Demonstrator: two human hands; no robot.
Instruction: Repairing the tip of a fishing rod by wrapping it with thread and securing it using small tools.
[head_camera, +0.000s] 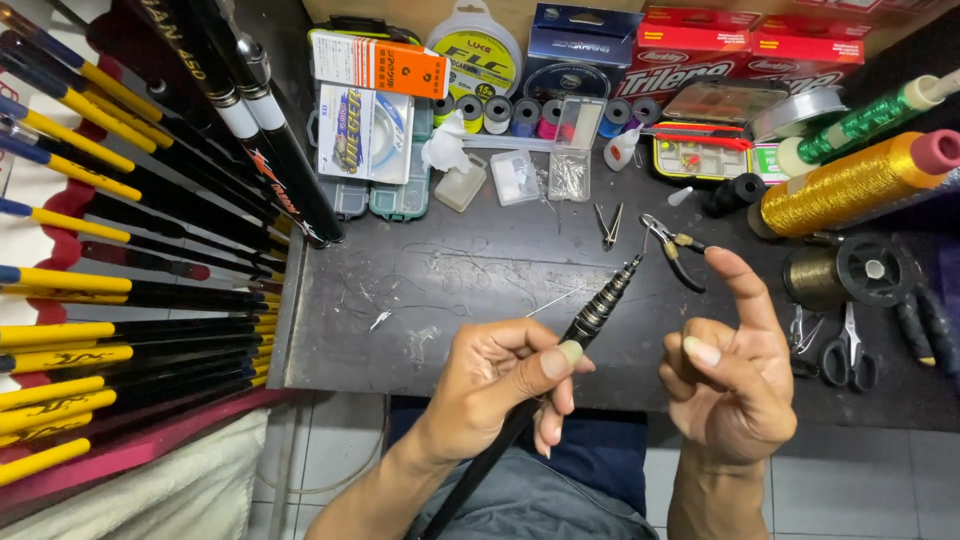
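Over the near edge of the worktop (480, 270), the left hand (500, 375) has its fingers clamped on a black telescopic rod (590, 318), gripping just below the collapsed tip sections, thumb pressed along the shaft. The rod tip points up and away toward the pliers (672, 245), which lie just beyond it on the worktop. A thin pale line or wire (560, 298) appears to stick out left of the rod's tip sections. The right hand (730, 375) hovers right of the rod, holding nothing visible, forefinger raised and thumb apart from it. By the look of it, the step is working at the rod tip; a next move would call for a fine pinch at the tip while the left hand keeps the rod steady.
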